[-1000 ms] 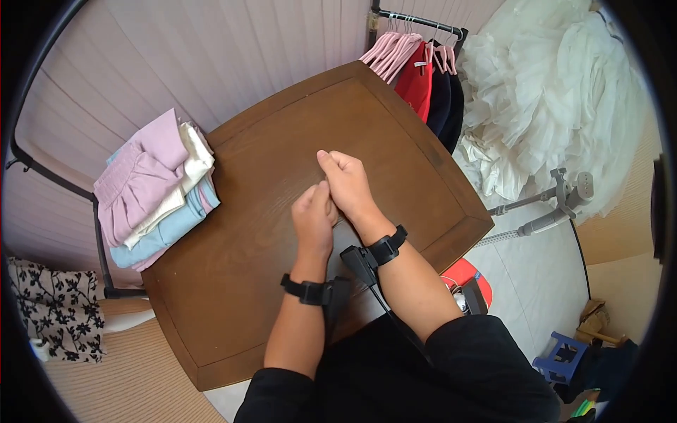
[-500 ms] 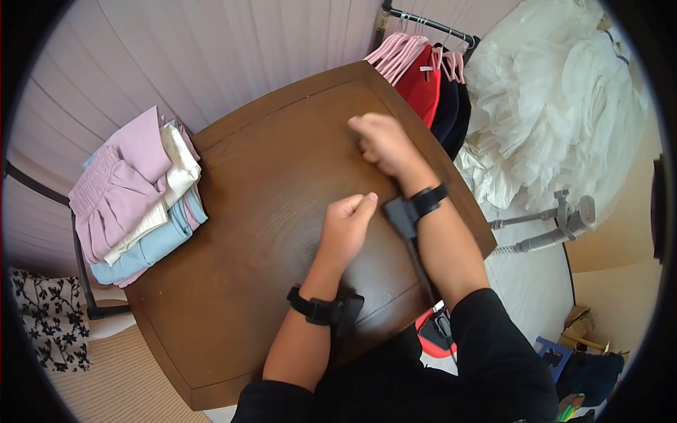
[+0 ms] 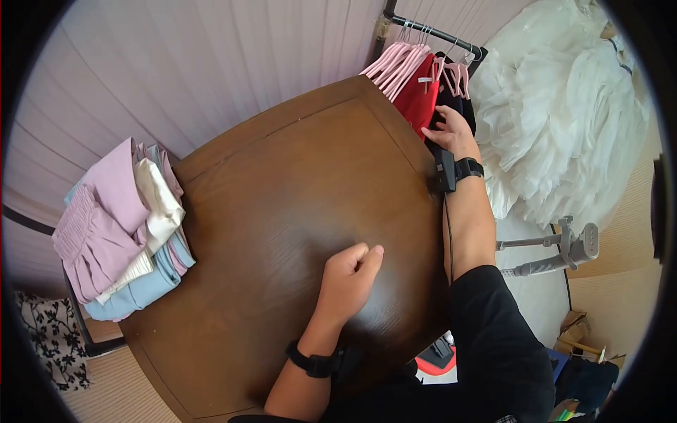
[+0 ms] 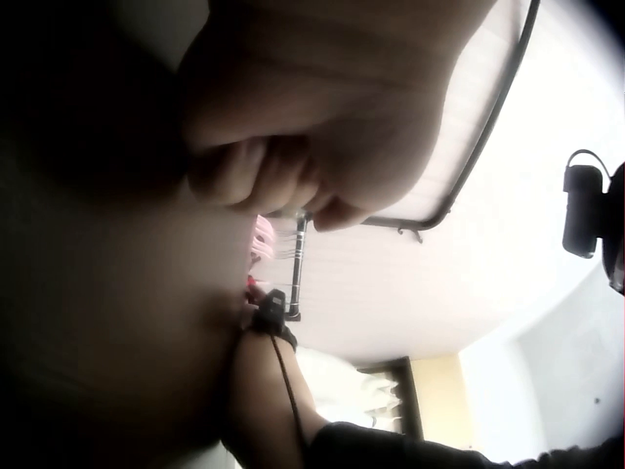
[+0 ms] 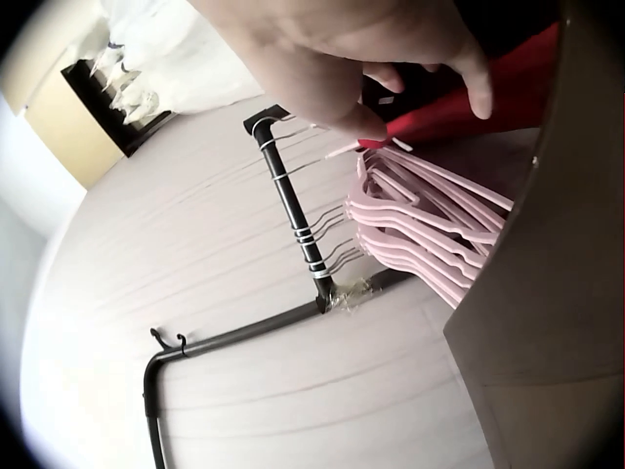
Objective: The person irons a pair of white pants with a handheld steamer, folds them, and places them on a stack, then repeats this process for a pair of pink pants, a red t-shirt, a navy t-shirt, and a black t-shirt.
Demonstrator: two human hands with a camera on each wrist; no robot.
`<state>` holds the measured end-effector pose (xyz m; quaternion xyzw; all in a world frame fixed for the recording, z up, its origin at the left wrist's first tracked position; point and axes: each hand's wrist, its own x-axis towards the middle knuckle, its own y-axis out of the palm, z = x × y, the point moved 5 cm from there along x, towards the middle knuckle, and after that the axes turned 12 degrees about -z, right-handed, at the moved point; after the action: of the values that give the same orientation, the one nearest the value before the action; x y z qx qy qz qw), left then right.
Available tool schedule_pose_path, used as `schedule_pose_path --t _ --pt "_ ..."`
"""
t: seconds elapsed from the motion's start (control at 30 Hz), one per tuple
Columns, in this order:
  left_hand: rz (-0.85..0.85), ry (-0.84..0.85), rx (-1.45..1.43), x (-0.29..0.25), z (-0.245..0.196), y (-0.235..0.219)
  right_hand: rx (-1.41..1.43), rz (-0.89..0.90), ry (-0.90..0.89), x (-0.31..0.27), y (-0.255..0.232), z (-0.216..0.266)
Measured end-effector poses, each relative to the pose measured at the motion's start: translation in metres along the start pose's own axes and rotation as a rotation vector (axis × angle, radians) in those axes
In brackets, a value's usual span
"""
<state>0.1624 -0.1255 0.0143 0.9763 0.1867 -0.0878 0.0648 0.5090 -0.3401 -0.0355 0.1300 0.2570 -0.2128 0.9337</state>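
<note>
My right hand (image 3: 457, 135) reaches past the table's far right corner to the clothes on the rack. Its thumb and fingers are spread at the edge of a red garment (image 3: 416, 106), beside a dark garment (image 3: 451, 103). In the right wrist view the fingers (image 5: 477, 93) extend over the red cloth, not closed round it. My left hand (image 3: 347, 280) is curled into a fist above the brown table (image 3: 268, 183), holding nothing. The left wrist view shows its folded fingers (image 4: 278, 176) close up.
Pink hangers (image 3: 398, 63) hang on a black rail (image 3: 441, 28) behind the table. Folded clothes (image 3: 116, 233) are stacked at the table's left. A white tulle gown (image 3: 557, 113) fills the right side, with a grey stand (image 3: 557, 254) in front.
The right hand has left its place beside the left hand and moved right and away, to the hanging garments. The left hand, in a fist, has shifted slightly right and nearer the body.
</note>
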Motion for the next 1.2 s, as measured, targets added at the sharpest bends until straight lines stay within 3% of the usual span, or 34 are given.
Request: schedule_pose_path --t 0.1,0.17,0.23,0.3,0.43,0.5,0.57,0.6,0.63,0.77,1.0,1.03,1.1,1.2 --pt "0.002 -0.004 0.032 -0.002 0.001 0.0 -0.143 -0.037 0.005 0.001 0.003 -0.006" --pt "-0.007 -0.02 0.026 -0.001 0.002 0.0 -0.437 -0.004 -0.111 0.005 0.014 -0.005" --pt "-0.006 -0.009 0.039 -0.002 0.002 0.001 -0.488 -0.048 -0.16 0.011 0.013 -0.007" --pt "-0.009 -0.002 0.045 -0.003 0.001 0.0 -0.526 0.058 -0.139 0.02 0.015 -0.008" --pt "-0.008 0.009 0.063 -0.004 -0.001 0.002 -0.372 0.027 -0.203 0.006 0.015 0.003" --pt "-0.009 0.016 0.075 -0.004 0.001 0.002 -0.025 0.176 -0.378 0.019 0.019 0.008" --pt "-0.018 0.026 0.085 -0.004 0.001 0.0 -0.038 0.104 -0.479 0.026 0.015 0.011" --pt "-0.016 0.037 0.088 -0.004 0.001 0.0 -0.131 0.001 -0.624 0.027 0.009 0.017" --pt "-0.014 0.049 0.089 -0.003 0.0 0.0 -0.225 -0.103 -0.771 0.015 0.008 0.024" --pt "-0.014 0.053 0.069 -0.002 0.001 0.0 -0.323 -0.199 -0.894 -0.016 0.003 0.038" --pt "0.011 0.056 0.023 0.001 0.004 0.0 -0.305 -0.079 -0.913 -0.088 -0.033 0.077" --pt "0.009 0.056 0.016 0.0 0.005 0.001 -0.315 -0.082 -0.921 -0.107 -0.044 0.08" --pt "0.016 0.071 0.014 0.002 0.007 0.002 -0.481 -0.159 -1.1 -0.163 -0.061 0.093" --pt "0.022 0.108 0.019 0.003 0.007 0.001 -0.481 -0.124 -1.269 -0.235 -0.09 0.104"
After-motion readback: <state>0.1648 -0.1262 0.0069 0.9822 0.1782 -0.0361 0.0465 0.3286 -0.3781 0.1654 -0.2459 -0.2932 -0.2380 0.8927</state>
